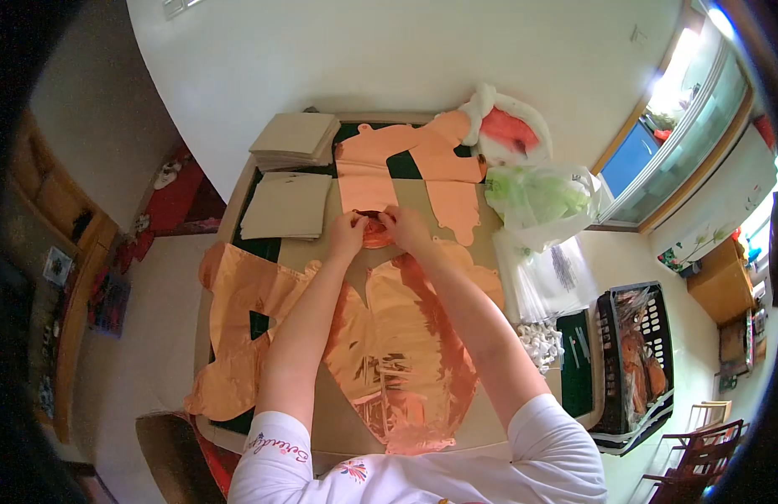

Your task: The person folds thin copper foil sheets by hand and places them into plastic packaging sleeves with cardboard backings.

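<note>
My left hand (348,233) and my right hand (403,227) meet near the middle of the table. Between them they pinch the upper edge of a small folded rose-gold foil balloon (377,238). A large flat foil balloon (406,344) spreads under my forearms toward my body. More flat foil balloon pieces lie around: one at the left (238,336) beside my left forearm, and another with long arms (452,160) beyond my hands. Most of my fingertips are tucked around the folded foil, so their exact grip is partly hidden.
Cardboard sheets (286,204) are stacked at the left, with another stack (295,139) behind. At the right lie a plastic bag with green contents (540,202), clear plastic sleeves (552,277) and a white bundle (540,344). A black crate (632,361) stands beside the table.
</note>
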`<state>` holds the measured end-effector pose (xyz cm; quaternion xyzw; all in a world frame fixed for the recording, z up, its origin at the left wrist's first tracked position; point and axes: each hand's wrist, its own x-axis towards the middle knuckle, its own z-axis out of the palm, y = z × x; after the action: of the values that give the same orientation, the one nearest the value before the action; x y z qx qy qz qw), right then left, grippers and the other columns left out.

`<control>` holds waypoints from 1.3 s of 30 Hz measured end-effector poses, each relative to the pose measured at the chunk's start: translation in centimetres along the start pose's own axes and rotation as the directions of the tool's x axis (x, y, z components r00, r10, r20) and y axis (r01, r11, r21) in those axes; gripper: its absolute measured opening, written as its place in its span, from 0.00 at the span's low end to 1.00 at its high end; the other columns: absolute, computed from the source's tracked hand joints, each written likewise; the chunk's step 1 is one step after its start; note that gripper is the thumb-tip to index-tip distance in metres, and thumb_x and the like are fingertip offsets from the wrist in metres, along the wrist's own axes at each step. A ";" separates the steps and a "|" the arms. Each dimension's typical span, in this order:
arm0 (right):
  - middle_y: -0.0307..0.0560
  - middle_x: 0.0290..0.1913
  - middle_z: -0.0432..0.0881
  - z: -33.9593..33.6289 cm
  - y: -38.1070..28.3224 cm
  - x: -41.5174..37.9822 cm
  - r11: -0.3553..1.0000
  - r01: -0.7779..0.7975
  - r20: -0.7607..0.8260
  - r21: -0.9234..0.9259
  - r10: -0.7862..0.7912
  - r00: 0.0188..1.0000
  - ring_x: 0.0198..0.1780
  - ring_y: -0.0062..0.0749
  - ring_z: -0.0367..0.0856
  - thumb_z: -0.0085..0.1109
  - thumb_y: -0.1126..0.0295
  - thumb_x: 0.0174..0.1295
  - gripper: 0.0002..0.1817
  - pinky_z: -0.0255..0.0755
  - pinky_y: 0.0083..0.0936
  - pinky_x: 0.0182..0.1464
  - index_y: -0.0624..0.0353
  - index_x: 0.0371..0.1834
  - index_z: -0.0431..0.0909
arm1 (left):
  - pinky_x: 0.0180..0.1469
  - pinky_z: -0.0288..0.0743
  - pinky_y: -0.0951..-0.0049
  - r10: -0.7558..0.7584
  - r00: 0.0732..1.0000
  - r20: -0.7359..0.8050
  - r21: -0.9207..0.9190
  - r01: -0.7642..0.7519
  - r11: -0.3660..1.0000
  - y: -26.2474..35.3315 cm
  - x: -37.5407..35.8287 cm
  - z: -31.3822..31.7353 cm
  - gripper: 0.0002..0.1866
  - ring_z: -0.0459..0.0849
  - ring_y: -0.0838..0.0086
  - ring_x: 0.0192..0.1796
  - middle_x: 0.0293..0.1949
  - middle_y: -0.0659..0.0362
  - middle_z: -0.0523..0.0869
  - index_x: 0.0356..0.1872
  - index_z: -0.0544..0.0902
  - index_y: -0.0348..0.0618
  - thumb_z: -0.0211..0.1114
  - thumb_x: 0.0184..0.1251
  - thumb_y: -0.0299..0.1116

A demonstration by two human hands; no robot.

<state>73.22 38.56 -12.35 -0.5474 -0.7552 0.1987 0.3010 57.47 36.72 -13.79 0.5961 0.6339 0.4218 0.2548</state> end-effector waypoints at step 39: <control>0.39 0.40 0.79 -27.0 -13.2 -5.8 0.778 0.582 -0.885 0.239 -0.072 0.460 0.39 0.24 0.76 0.53 0.71 0.69 0.07 0.73 0.23 0.43 0.61 0.44 0.77 | 0.57 0.69 0.43 0.242 0.946 0.215 0.714 -0.321 0.622 -0.8 10.0 3.7 0.42 0.74 0.50 0.61 0.62 0.49 0.73 0.76 0.53 0.56 0.60 0.61 0.49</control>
<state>83.37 28.04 14.55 -0.3076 -0.5262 0.0391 0.7919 58.51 47.32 -14.52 0.7594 0.6352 0.1329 -0.0474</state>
